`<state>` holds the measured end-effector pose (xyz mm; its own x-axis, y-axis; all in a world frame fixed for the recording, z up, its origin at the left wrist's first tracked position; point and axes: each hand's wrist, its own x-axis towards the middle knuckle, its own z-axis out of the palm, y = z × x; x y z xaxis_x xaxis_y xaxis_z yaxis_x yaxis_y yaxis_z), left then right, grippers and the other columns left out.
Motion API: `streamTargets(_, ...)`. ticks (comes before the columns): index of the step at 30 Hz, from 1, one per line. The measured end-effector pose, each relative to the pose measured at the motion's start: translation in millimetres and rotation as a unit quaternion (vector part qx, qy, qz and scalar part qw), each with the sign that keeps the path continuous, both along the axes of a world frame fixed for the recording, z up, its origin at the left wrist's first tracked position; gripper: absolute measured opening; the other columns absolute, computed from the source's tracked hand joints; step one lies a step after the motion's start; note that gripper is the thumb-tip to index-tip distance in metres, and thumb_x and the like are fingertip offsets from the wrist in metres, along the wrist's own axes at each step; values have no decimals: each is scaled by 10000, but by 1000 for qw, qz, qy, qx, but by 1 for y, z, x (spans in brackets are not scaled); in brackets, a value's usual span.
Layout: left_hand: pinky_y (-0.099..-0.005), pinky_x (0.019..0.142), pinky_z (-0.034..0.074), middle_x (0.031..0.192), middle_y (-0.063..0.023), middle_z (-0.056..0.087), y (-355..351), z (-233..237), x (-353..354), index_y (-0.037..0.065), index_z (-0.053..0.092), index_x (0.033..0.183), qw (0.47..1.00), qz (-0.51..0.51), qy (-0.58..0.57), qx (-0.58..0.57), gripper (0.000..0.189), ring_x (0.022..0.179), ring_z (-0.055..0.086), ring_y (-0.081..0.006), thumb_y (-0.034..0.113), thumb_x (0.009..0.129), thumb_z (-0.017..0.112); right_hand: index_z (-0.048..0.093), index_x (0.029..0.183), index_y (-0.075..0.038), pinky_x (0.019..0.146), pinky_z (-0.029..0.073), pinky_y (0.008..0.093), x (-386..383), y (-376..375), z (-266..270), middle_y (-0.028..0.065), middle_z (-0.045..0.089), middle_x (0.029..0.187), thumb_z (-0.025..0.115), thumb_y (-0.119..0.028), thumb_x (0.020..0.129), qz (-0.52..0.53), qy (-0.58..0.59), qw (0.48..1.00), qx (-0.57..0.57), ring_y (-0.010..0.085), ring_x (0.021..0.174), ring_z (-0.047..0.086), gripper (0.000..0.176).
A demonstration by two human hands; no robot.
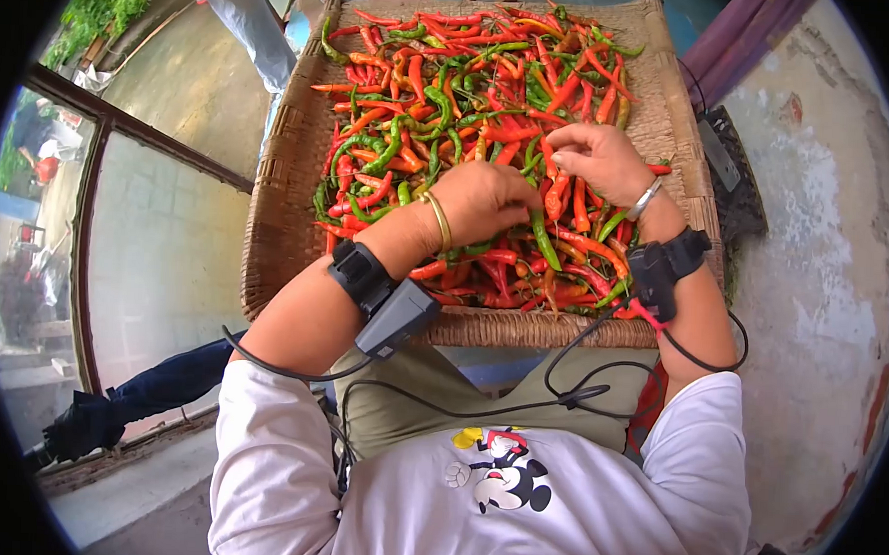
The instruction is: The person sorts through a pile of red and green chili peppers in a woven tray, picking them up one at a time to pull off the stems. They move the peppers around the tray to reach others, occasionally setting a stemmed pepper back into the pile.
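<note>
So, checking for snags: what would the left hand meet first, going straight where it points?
The green chili by the fingertips of the left hand, most likely; depth, and whether they touch, is unclear.

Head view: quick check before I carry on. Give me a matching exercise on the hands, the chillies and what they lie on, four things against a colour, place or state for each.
1. Left hand
2. Right hand
3. Chillies
4. Woven platform

A. Red and green, spread in a loose layer
B. Silver-coloured bangle at its wrist
C. Tan, under the crop
D. Gold-coloured bangle at its wrist

Right pairs: 1-D, 2-B, 3-A, 4-C
</note>
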<state>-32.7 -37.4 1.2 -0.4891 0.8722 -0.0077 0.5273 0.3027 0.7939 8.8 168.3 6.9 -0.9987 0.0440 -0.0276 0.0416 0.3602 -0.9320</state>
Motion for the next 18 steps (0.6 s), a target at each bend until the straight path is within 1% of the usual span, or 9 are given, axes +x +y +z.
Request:
streamTargets(1,-287,608,482,806,-38,591,3,-3,4,89,593,973,991,-63,120,23,250,713,591,-137,129,728,623,611,869,7,589,457,273,1,-3,-2,64,604,661,579,-122,737,44,35,991,120,130,625,580,187)
streamTargets(2,-315,647,490,873,-47,589,6,-4,9,120,599,975,962,-126,237,47,288,771,594,-165,102,690,633,611,869,7,589,457,273,1,-4,-2,64,604,661,579,-122,737,43,34,991,119,130,625,580,187)
streamTargets(3,-345,699,485,952,-41,546,8,-4,16,149,609,960,964,-133,226,39,326,857,558,-205,93,640,639,608,881,8,592,457,276,2,-4,-1,73,606,671,582,-125,732,44,45,986,152,141,627,581,201)
streamTargets(6,-334,680,488,928,-43,525,11,-1,26,161,609,956,942,-137,307,-12,330,859,543,-221,114,631,646,604,893,9,601,458,285,1,1,-6,91,609,686,589,-138,721,43,59,979,192,168,625,582,227)
streamTargets(10,-337,671,483,872,-64,508,14,-9,18,150,601,908,932,-131,335,41,280,839,538,-236,130,632,643,605,888,9,612,461,289,2,-3,-6,98,610,697,577,-127,724,52,31,983,172,174,648,589,215)
streamTargets(14,-301,653,473,833,-76,543,8,1,-1,62,564,857,957,36,188,218,159,756,560,-230,24,706,596,604,893,3,641,462,287,5,-9,7,100,616,756,562,-132,764,50,90,980,170,165,678,586,191)
streamTargets(15,-314,605,449,751,-90,524,6,4,-1,36,542,844,966,101,98,216,150,683,551,-231,48,712,612,601,901,3,651,461,286,6,-12,9,101,614,793,560,-139,775,55,88,986,127,167,701,586,194)
streamTargets(16,-274,599,453,732,-63,543,7,2,-4,33,522,899,959,121,21,256,155,647,546,-169,48,760,589,598,910,3,660,459,285,6,-16,11,103,612,830,559,-145,786,62,86,991,83,169,725,586,197)
streamTargets(18,-237,602,466,755,-38,562,6,6,2,23,495,932,919,172,-218,279,145,674,550,-108,54,804,557,588,935,4,667,455,276,8,-22,10,104,603,874,562,-150,797,74,90,991,60,166,749,580,209)
